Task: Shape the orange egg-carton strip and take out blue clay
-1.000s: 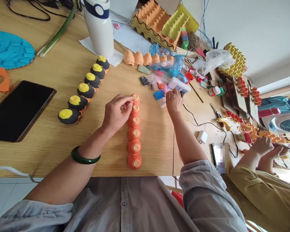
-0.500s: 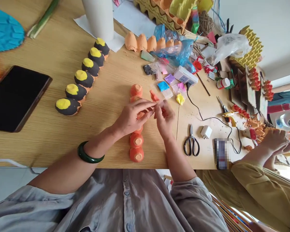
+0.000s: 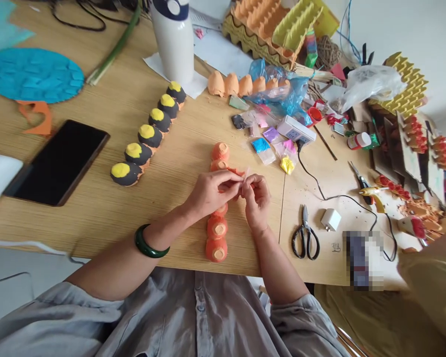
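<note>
My left hand and my right hand meet fingertip to fingertip over the table. Both pinch a small clear plastic bag, mostly hidden by the fingers. Some orange-red clay shows just behind the fingertips; whether it lies inside the bag I cannot tell. Under my left hand stands a strip of egg-carton cups coated in orange-red, with bare pale tops; its middle is covered by the hand. To the left is another strip of cups in black with yellow tops.
Clay packets and a power strip lie beyond my right hand, scissors to its right. A tablet is at left, a white bottle behind. A co-worker's sleeve is at far right.
The view has shifted, so the table's things appear further right and lower. My hands stay together, pinching, and the plastic between them shows more clearly. The co-worker's hands have left the view or blurred.
</note>
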{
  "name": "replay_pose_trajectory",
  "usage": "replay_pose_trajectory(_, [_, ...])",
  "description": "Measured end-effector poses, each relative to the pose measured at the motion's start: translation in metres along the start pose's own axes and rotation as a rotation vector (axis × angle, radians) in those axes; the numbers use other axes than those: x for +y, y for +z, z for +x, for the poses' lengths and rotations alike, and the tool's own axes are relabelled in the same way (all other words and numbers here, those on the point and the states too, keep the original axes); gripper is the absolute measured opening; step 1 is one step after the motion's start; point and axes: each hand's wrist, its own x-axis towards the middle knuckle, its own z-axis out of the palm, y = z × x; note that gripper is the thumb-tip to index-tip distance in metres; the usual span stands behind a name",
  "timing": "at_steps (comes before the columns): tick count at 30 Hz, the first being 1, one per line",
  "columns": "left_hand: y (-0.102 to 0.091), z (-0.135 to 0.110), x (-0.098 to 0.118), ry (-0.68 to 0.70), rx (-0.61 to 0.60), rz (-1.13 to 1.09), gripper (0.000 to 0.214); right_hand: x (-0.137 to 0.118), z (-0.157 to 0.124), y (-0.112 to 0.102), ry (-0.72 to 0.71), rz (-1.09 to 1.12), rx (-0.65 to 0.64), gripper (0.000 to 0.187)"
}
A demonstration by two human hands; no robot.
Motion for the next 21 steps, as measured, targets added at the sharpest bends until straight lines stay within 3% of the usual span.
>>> replay_pose_trajectory(5, [-0.001,0.000,0.003,-0.088,-0.009,-0.048,0.028,-0.003,0.000,0.000,0.047,-0.021,-0.023,0.043])
replay_pose_trajectory(12, [-0.006,-0.001,0.001,-0.062,0.005,0.119,0.036,0.010,-0.002,0.001,0.072,0.016,-0.003,0.043])
replay_pose_trajectory(21, [-0.004,-0.004,-0.002,-0.077,0.003,0.049,0.024,0.006,0.002,0.005,0.034,0.068,-0.036,0.047])
